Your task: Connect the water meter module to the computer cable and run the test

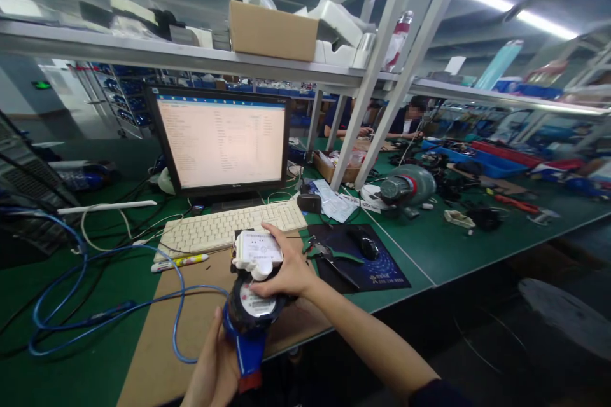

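A person's two bare hands are holding a blue-bodied water meter [251,318] upright over the near edge of a green-matted workbench [429,248]. The left hand [214,365] is wrapping its fingers around the meter's lower blue pipe end, where a red cap is showing; the right hand [286,270] is closing over the round glass dial face and the white plastic module [256,251] sitting on top, thumb pressing the dial's rim. The module is boxy, with a printed label on its flat top. A thin blue cable [109,311] is looping in loose coils from the meter across a flat brown cardboard sheet [191,311] and the mat.

Behind the hands, a cream keyboard [224,227] is lying before a black-framed monitor [222,143] that is glowing with a pale table of rows. To the right, a black mouse [365,245] is resting on a dark printed mouse pad [377,267], with green-handled pliers [329,254] just beside it. A yellow-and-white marker [179,262] is lying in front of the keyboard.

On the grey metal shelf [143,51] overhead, an open cardboard box [273,30] is holding white foam pieces. Further back, a shallow brown carton [334,166] is holding small packets, too blurred to tell. Another person in a dark sleeve [405,121] is working at the far end.
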{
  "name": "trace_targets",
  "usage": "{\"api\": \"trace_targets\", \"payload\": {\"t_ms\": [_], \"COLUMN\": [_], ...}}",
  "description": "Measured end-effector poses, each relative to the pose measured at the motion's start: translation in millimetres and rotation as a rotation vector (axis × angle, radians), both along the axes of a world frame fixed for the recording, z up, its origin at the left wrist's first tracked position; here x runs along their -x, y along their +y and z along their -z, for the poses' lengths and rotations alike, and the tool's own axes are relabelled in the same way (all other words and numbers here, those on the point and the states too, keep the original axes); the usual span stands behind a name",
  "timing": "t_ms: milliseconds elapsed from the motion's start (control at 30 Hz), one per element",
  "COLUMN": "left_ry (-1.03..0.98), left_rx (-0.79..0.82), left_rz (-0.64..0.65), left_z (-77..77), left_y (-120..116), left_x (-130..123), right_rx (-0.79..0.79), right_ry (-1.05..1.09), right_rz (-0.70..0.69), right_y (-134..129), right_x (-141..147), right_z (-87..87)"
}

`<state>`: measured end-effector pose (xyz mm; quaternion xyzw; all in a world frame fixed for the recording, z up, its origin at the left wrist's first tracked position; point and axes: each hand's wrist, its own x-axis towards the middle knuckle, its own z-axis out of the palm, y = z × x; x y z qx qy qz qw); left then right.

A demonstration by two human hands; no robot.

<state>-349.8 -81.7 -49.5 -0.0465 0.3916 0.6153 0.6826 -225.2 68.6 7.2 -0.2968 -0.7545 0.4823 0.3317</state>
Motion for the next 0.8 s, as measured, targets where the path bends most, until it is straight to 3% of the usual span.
{"api": "trace_targets", "payload": {"t_ms": [100,167,300,367,500,600,700,800], "left_ry": [0.023,0.069,0.259,0.421,1.024,1.429,1.519,1.530], "left_rx": [0.059,0.102,0.175,0.183,0.152,0.203,0.172,0.168], "left_rz": [-0.037,-0.057,-0.169,-0.183,-0.151,-0.150,-0.198,-0.247], "left_z": [-8.7,-16.3,-35.8,-47.6,-75.7,-94.8,-106.1,-111.0], "left_y": [3.6,2.7,-3.9,-7.4,-12.6,-15.2,-17.6,-20.3], "left_x": [-0.4,3.6,24.5,39.5,62.9,66.0,61.3,56.7], "right_rx": [0.148,0.149,-0.190,-0.299,-0.245,-0.195,-0.203,-0.178], "right_ry": [0.088,0.015,-0.371,-0.624,-0.957,-1.099,-1.106,-1.084], "right_rz": [0.022,-0.008,-0.047,0.066,0.350,0.400,0.380,0.399], "right_y": [-8.4,-8.7,8.1,19.2,30.5,30.4,28.9,22.2], "right_x": [4.2,-0.3,-34.1,-59.0,-103.8,-121.4,-126.3,-126.1], "right_z": [-4.9,-9.4,-8.2,1.2,29.1,46.6,50.1,30.1]}}
